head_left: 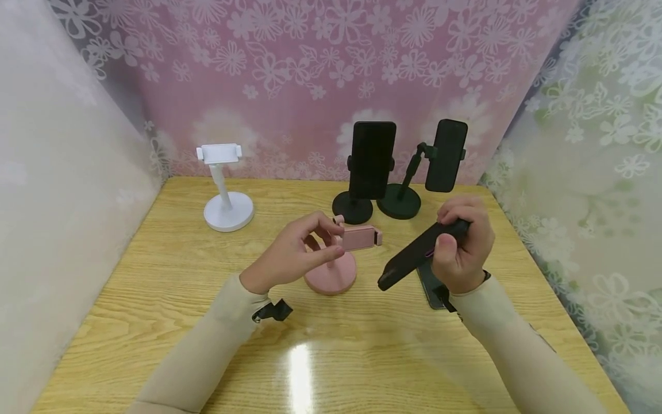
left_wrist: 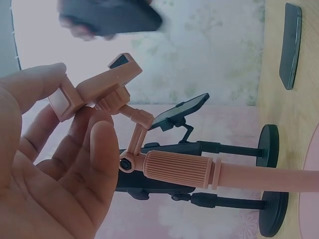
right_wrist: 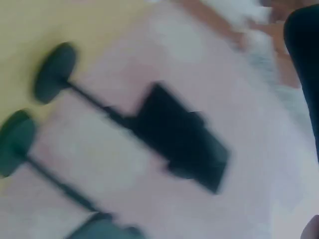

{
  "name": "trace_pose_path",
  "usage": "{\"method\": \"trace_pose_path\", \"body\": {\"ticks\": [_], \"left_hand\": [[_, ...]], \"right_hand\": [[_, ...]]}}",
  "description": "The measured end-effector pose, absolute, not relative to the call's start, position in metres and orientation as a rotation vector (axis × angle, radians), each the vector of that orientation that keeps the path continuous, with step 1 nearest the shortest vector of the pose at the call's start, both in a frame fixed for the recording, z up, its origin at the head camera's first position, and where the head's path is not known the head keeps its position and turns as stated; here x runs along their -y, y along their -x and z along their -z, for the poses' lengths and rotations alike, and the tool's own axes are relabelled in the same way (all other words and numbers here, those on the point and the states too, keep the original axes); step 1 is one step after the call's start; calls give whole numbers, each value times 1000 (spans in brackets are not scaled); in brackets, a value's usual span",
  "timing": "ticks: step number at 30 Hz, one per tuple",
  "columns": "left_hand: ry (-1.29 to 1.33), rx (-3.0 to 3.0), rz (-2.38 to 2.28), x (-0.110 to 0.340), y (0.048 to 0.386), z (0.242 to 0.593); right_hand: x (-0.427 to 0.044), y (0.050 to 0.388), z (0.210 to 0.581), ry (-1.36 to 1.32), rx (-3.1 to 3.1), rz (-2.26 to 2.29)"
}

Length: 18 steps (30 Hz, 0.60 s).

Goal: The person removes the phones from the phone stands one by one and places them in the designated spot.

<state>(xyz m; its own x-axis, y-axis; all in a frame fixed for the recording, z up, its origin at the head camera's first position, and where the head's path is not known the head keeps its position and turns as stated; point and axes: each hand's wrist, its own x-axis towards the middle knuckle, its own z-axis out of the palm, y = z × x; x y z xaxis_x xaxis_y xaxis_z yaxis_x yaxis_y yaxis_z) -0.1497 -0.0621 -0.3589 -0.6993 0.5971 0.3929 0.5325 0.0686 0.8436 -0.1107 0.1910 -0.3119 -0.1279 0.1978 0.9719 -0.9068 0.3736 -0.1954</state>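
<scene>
A pink phone stand (head_left: 333,282) stands mid-table, its clamp (head_left: 359,237) turned sideways. My left hand (head_left: 292,250) pinches one end of that clamp; the left wrist view shows the thumb (left_wrist: 42,82) on the outer jaw and fingers behind it. Nothing sits in the clamp. To the right, my right hand (head_left: 468,247) grips a black phone (head_left: 414,257) at its upper end, thumb on the near side, and holds it tilted in the air. In the blurred right wrist view only a dark edge of the phone (right_wrist: 306,64) shows.
Behind, two black stands hold a larger black device (head_left: 372,158) and a phone (head_left: 447,155) upright. A white phone stand (head_left: 227,210) is at the back left. Another phone (head_left: 430,282) lies on the wooden table (head_left: 170,287), partly hidden beneath my right hand.
</scene>
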Motion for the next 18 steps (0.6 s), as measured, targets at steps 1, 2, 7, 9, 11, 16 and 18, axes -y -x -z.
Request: {"method": "trace_pose_path", "body": {"ticks": [1, 2, 7, 9, 11, 16, 18], "left_hand": [[-1190, -2254, -1740, 62, 149, 359], [-1186, -2254, -1744, 62, 149, 359], [-1183, -2259, -1742, 62, 148, 357], [-1184, -2256, -1739, 61, 148, 357], [-1183, -2253, -1740, 61, 148, 357], [-1183, -2247, -1748, 61, 148, 359], [-1180, -2242, -1750, 61, 148, 359]], "right_hand": [[-199, 113, 320, -698, 1428, -1062], [-208, 116, 329, -697, 1502, -1019], [-251, 130, 383, -710, 1915, -725], [-262, 135, 400, -713, 2095, -613], [-269, 139, 412, -718, 2280, -521], [-273, 150, 430, -717, 2663, -406], [-272, 152, 433, -702, 2747, -383]]}}
